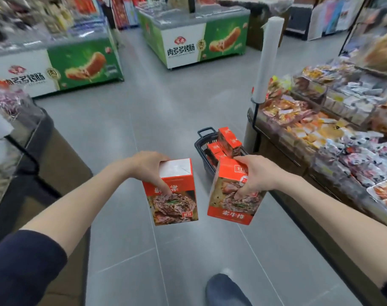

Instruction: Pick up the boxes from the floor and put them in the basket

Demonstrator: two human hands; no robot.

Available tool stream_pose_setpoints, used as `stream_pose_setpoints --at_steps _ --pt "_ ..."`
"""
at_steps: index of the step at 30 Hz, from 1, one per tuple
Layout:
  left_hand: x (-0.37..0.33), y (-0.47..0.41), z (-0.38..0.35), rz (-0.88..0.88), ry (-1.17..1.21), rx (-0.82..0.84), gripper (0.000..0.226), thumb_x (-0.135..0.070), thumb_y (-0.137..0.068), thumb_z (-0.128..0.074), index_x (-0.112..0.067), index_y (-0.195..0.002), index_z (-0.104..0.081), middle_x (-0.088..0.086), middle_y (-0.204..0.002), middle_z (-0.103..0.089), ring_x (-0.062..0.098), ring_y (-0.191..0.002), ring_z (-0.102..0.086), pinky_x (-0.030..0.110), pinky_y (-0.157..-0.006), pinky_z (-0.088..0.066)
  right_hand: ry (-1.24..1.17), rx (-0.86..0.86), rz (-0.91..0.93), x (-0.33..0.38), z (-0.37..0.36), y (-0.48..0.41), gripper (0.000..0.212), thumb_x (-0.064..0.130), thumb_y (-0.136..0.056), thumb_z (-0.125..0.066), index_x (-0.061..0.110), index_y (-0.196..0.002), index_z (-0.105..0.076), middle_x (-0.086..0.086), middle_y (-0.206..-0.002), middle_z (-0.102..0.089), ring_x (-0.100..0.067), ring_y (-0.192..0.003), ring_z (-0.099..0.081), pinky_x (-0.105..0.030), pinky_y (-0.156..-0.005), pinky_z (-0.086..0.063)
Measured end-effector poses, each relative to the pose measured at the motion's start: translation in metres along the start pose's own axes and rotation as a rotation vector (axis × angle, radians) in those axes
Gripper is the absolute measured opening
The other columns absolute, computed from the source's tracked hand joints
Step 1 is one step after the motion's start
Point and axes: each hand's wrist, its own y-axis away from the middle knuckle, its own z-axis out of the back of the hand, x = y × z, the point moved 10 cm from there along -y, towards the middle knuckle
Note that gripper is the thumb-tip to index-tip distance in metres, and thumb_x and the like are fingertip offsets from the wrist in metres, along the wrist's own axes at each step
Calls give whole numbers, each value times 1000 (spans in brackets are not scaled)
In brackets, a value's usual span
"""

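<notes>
My left hand (151, 171) grips an orange-red box (175, 204) with a meat picture and a white top, held upright above the floor. My right hand (256, 176) grips a second, matching box (230, 208), tilted slightly. Both boxes hang in the air in front of me. Just beyond them a dark plastic basket (200, 146) with a black handle stands on the grey floor. Several of the same orange-red boxes (229, 140) stick up out of it. The right-hand box hides the basket's near edge.
A snack display counter (320, 133) with a white roll on a post (267, 60) runs along the right. A dark stand (33, 151) is on the left. Two green freezer chests (197, 34) stand further down the aisle. My shoe (225, 290) shows at the bottom.
</notes>
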Motion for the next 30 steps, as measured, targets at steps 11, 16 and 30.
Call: stream_pose_setpoints --at_steps 11,16,30 --pt "140 -143 112 84 83 -70 73 -63 -49 -79 -33 -110 -52 -12 -103 -64 13 -93 -63 36 -84 -55 71 3 110 20 61 -247 92 54 -45 -83 14 -122 -51 -2 -113 -62 -23 -105 -58 -41 -87 -49" --pt "204 -215 145 79 19 -16 78 -64 -50 -79 -29 -114 -52 -10 -104 -64 14 -94 -62 36 -83 -55 43 -11 91 26 58 -347 84 57 -40 -80 21 -110 -53 4 -99 -62 -19 -92 -58 -35 -75 -49" --pt "246 -456 246 -313 -527 100 76 -61 -51 -78 -28 -113 -48 -10 -100 -60 15 -88 -55 29 -68 -43 -193 -143 -380 -29 35 -473 99 56 -50 -81 19 -133 -42 2 -126 -53 -21 -118 -50 -36 -97 -43"
